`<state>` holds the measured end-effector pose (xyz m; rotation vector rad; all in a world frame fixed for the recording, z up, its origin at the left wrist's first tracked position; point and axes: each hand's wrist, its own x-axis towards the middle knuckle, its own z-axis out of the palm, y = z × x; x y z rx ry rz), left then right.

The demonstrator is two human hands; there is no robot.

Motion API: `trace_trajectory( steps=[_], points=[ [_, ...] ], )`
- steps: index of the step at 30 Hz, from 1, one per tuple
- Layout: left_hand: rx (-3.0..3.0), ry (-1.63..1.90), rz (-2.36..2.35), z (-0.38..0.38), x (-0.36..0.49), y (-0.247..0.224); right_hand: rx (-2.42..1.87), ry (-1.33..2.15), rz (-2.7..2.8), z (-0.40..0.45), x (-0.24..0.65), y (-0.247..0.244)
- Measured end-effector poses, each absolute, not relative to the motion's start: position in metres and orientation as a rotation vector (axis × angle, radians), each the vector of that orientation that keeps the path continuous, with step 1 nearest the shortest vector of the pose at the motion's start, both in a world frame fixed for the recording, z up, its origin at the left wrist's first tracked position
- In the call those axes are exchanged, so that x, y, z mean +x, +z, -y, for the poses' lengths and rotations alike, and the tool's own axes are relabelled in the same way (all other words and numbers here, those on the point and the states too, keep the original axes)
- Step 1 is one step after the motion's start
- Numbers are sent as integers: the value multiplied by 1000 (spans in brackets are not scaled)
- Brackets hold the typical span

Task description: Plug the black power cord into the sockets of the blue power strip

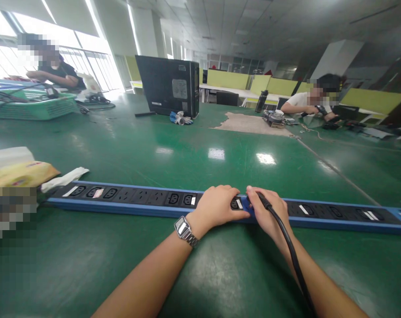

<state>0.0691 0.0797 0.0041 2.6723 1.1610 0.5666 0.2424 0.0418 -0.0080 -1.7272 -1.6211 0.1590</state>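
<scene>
A long blue power strip (121, 211) with black sockets lies across the table in front of me. My left hand (217, 205), with a metal-banded watch (183, 228) on its wrist, grips the strip near its middle, thumb and index finger either side of a socket with a white label. Just to its right, my right hand (270, 214) is closed around a plug, mostly hidden by the fingers, above the strip. From that hand a thick black cord (291, 251) runs down along my right forearm. I cannot tell whether the plug touches a socket.
Bags (24, 170) lie at the strip's left end. Behind stand a green basket (38, 108) with cables, a black computer case (164, 86) and gloves (180, 118). Two people sit across the green table (137, 150). Cardboard (247, 123) lies at the back right.
</scene>
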Motion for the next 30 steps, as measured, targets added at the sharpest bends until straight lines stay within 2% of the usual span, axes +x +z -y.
trace_trajectory(
  steps=[7,16,22,30],
  points=[
    [2686,564,-1163,-76,73,4,-1732,-198,1768,-39,235,-16],
    [2760,485,-981,-76,67,6,-1654,-395,1952,-27,247,-30],
    [2773,536,-862,-69,67,15,-1508,-400,2120,-22,269,-36],
    [2697,697,-807,-68,72,13,-1233,-378,2036,-17,282,-47]
  ],
)
